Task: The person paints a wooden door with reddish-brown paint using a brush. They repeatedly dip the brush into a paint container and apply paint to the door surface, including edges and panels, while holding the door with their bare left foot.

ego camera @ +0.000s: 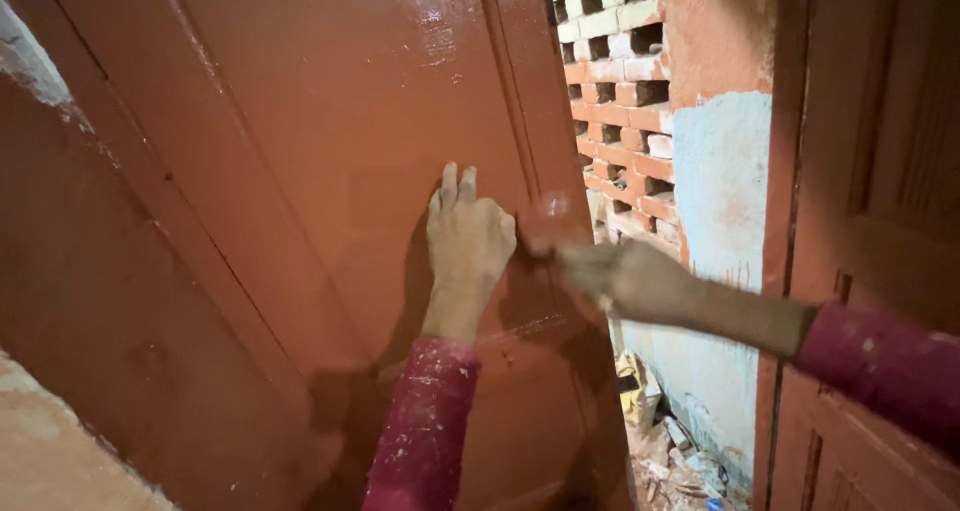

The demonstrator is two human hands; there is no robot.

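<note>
Fills most of the view: a reddish-brown door leaf (300, 171), glossy and wet-looking near the top, with raised frame strips running slantwise across it. At the far right, a second panelled door (880, 171) of the same colour. Between the two, a plastered wall (720, 171), orange above and pale blue-grey below, and beside it a brick lattice (620, 101) with open gaps. Low in the gap, rubble and scraps (670, 461) on the ground. At the lower left corner, a patch of pale orange wall (50, 451).

Pressed against the door leaf near its right strip, the left hand (465, 246): knuckles bent, two fingers stretched upward, flat on the painted surface, gripping nothing. Below it a dark red, dust-flecked sleeve (425, 431).

Reaching in from the right, the right hand (625, 276), blurred, at the edge of the door leaf, seemingly closed around a small object (545, 226) that touches the paint; too smeared to tell what kind, or how tightly held. Behind it the bare forearm and the other red sleeve (880, 366).
</note>
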